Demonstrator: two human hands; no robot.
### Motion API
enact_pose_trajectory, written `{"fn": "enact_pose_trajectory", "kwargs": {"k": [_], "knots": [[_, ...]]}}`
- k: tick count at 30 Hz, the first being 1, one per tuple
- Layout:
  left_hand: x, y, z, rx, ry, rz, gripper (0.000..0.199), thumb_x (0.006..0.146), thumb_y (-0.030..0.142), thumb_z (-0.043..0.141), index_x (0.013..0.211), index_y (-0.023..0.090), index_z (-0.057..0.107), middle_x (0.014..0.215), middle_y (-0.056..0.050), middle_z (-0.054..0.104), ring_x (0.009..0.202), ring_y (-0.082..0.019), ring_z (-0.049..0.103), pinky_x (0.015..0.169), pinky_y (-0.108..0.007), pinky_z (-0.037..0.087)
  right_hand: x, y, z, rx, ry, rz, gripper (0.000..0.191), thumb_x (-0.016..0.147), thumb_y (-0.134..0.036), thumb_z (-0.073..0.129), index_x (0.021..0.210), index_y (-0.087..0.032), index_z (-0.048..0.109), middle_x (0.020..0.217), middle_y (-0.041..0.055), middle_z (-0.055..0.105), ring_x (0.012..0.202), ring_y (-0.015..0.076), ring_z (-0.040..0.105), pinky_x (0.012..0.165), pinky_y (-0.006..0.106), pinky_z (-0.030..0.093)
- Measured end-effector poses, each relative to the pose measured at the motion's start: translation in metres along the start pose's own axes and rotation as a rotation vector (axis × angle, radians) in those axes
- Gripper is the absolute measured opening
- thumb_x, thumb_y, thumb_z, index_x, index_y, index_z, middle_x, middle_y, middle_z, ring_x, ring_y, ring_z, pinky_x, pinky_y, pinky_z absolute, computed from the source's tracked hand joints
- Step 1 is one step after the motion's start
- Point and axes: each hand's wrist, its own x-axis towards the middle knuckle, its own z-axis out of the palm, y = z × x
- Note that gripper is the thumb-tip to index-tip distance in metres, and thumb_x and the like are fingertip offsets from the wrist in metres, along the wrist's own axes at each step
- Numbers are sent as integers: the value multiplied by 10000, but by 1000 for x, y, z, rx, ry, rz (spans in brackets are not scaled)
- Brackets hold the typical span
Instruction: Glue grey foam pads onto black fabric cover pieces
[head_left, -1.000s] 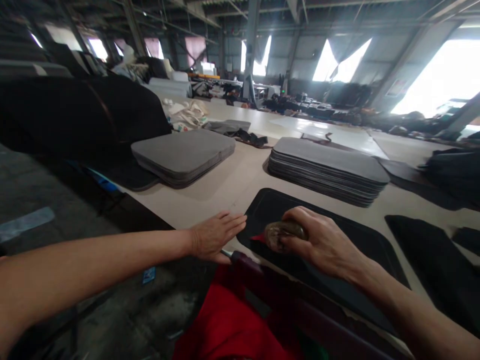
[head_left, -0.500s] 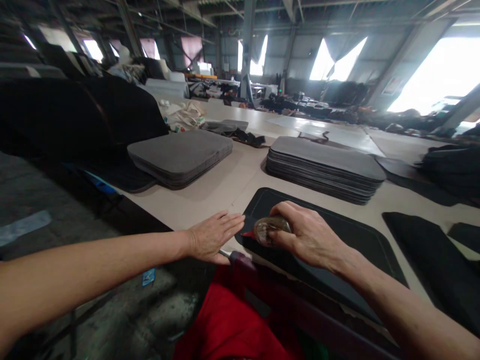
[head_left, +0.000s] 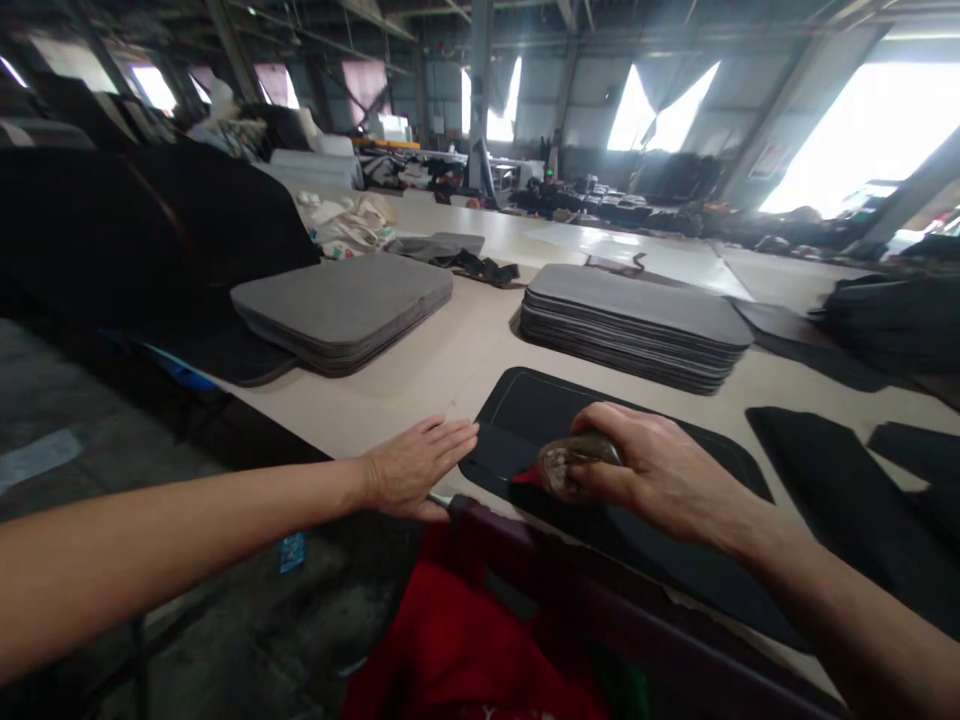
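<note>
A black panel point(head_left: 540, 395) with rounded corners lies flat at the table's front edge. A thin pale line runs just inside its border. Across its left end lies a smooth dark strip point(head_left: 501, 450). My left hand point(head_left: 416, 465) rests with its fingers out straight, fingertips at the panel's left edge, and holds nothing. My right hand point(head_left: 637, 465) is wrapped round a worn brown hand tool with a red tip point(head_left: 559, 470). The red tip is down against the panel, near the strip; the exact kind of tool cannot be made out.
Two stacks of grey rounded panels stand beyond, one on the left point(head_left: 345, 305) and one on the right point(head_left: 634, 320). Black pieces point(head_left: 832, 480) lie to the right. A dark purple bar point(head_left: 517, 545) runs along the front edge. Black material point(head_left: 150, 220) is heaped at left.
My right hand has moved the red-tipped tool rightward along the panel, away from my left hand. The left hand stays at the panel's left edge. The view has shifted slightly.
</note>
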Motion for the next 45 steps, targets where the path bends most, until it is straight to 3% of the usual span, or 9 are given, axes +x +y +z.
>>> {"fn": "enact_pose_trajectory", "kwargs": {"k": [8, 25, 36, 45], "knots": [[-1, -1, 0, 44, -16, 12, 908, 892, 654, 531, 1502, 16, 318, 1578, -258, 281, 1472, -360, 262, 1208, -497, 198, -28, 21, -12, 11, -3, 67, 189, 816, -289, 611, 1000, -251, 621, 897, -13, 650, 758, 170, 558, 637, 281, 338], [-2, -4, 0, 36, 0, -8, 865, 896, 631, 561, 1506, 52, 356, 1584, -209, 300, 1487, -304, 257, 1241, -432, 176, -119, 70, -43, 86, -41, 397, 221, 829, -360, 566, 995, -226, 625, 870, 14, 659, 732, 188, 601, 593, 275, 406], [2, 3, -3, -111, 69, -103, 899, 871, 736, 552, 1445, 50, 456, 1552, -185, 377, 1443, -286, 348, 1232, -430, 198, -200, 108, -54, 162, 59, 653, 319, 839, -447, 584, 1069, -235, 648, 931, 18, 699, 788, 210, 645, 628, 279, 463], [4, -2, 1, -60, 120, -77, 939, 810, 793, 562, 1383, 50, 543, 1509, -185, 446, 1400, -293, 415, 1231, -375, 202, -242, 120, -53, 207, 170, 879, 418, 783, -531, 588, 1106, -269, 622, 940, 25, 706, 776, 234, 653, 633, 303, 487]]}}
